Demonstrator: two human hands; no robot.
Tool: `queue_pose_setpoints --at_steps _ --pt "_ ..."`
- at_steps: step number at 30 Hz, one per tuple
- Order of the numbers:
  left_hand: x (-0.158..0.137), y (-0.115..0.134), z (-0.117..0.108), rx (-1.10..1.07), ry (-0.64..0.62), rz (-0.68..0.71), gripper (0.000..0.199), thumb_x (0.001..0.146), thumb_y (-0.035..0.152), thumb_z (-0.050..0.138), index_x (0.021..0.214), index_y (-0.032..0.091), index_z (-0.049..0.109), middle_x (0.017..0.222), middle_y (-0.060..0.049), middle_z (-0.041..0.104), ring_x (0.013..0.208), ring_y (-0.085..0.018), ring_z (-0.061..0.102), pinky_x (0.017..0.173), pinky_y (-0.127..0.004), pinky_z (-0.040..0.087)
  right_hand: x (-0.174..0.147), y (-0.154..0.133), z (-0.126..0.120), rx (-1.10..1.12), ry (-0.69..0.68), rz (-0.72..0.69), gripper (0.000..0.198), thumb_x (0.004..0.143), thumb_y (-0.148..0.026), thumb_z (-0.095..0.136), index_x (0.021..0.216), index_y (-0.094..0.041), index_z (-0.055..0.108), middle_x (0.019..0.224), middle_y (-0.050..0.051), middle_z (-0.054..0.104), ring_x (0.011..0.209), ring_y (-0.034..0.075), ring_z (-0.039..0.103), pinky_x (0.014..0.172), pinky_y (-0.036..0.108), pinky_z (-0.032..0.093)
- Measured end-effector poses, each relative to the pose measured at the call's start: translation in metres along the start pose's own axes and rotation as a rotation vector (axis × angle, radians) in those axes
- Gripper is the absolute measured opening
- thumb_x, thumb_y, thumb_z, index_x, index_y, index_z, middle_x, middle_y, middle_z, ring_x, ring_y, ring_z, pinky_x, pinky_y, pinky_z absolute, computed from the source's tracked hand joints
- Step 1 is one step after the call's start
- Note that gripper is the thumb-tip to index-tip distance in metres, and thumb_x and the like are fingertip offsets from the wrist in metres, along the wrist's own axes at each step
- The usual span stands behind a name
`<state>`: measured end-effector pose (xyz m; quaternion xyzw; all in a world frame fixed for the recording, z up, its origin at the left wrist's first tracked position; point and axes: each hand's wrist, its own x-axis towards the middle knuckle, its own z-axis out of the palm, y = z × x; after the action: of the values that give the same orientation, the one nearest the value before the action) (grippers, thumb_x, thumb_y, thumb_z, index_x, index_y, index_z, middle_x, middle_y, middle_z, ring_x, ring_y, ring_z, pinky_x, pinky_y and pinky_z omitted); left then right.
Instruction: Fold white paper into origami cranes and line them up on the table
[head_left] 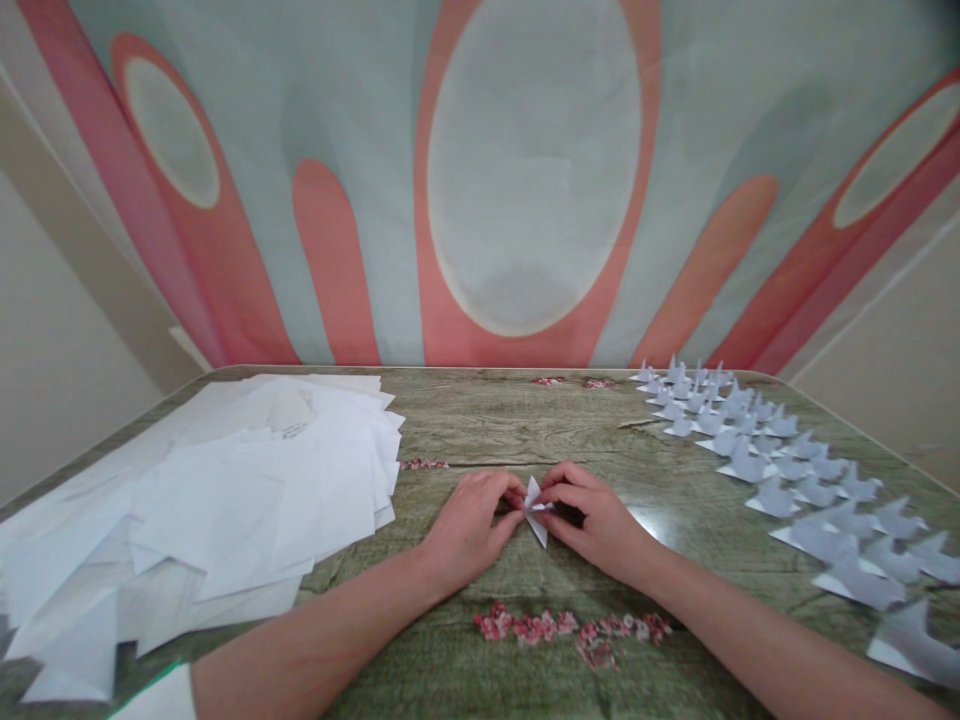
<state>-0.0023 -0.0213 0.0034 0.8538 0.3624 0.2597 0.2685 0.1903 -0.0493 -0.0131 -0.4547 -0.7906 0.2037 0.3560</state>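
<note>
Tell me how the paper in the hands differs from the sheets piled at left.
The held paper is folded; the piled sheets lie mostly flat. The held paper is between the left hand and right hand; the piled sheets rest on the table. Both are white.

"Both arms bare, left forearm (330, 625) and right forearm (757, 625) slanting inward toward each other!"
"And the left hand (471, 517) faces the right hand (604, 525), midway between the left and right edges of the tabletop (469, 425), well short of its far edge."
"Left thumb and forefinger, pinched!"
"Right thumb and fingers too, curled inward, fingertips just beside the left's!"
</note>
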Motion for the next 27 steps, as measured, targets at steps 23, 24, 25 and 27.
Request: queue_pose_setpoints --at_steps 23,24,25,27 --pt "0.0001 -0.0039 0.0032 0.016 0.017 0.003 0.016 0.077 0.013 0.056 0.091 0.020 0.056 0.087 -0.001 0.061 0.086 -0.018 0.054 0.081 -0.031 0.041 0.0056 0.0006 0.0029 -0.075 -0.032 0.080 0.003 0.076 -0.018 0.062 0.074 -0.020 0.063 0.084 0.002 0.057 0.082 0.017 0.052 0.074 0.032 0.039" --pt "0.0000 -0.0039 0.0033 0.015 0.016 0.001 0.017 0.077 0.012 0.056 0.091 0.020 0.056 0.087 -0.001 0.061 0.086 -0.018 0.054 0.081 -0.031 0.041 0.0060 0.0004 0.0030 -0.082 -0.037 0.078 0.002 0.076 -0.018 0.063 0.075 -0.020 0.063 0.085 0.002 0.057 0.082 0.018 0.052 0.074 0.032 0.039" --pt "0.0000 -0.0039 0.0033 0.012 0.012 0.001 0.017 0.076 0.012 0.056 0.091 0.020 0.056 0.086 -0.001 0.061 0.086 -0.018 0.054 0.081 -0.031 0.041 0.0064 0.0002 0.0032 -0.091 -0.044 0.077 0.002 0.075 -0.019 0.064 0.077 -0.020 0.063 0.086 0.002 0.057 0.083 0.018 0.051 0.074 0.032 0.039" --pt "-0.0001 -0.0040 0.0034 0.004 0.002 0.002 0.019 0.075 0.012 0.057 0.091 0.020 0.055 0.086 -0.001 0.061 0.086 -0.018 0.054 0.080 -0.030 0.041 0.0070 -0.0003 0.0039 -0.113 -0.059 0.078 0.006 0.074 -0.021 0.065 0.079 -0.020 0.063 0.087 0.002 0.057 0.084 0.018 0.051 0.075 0.033 0.038"
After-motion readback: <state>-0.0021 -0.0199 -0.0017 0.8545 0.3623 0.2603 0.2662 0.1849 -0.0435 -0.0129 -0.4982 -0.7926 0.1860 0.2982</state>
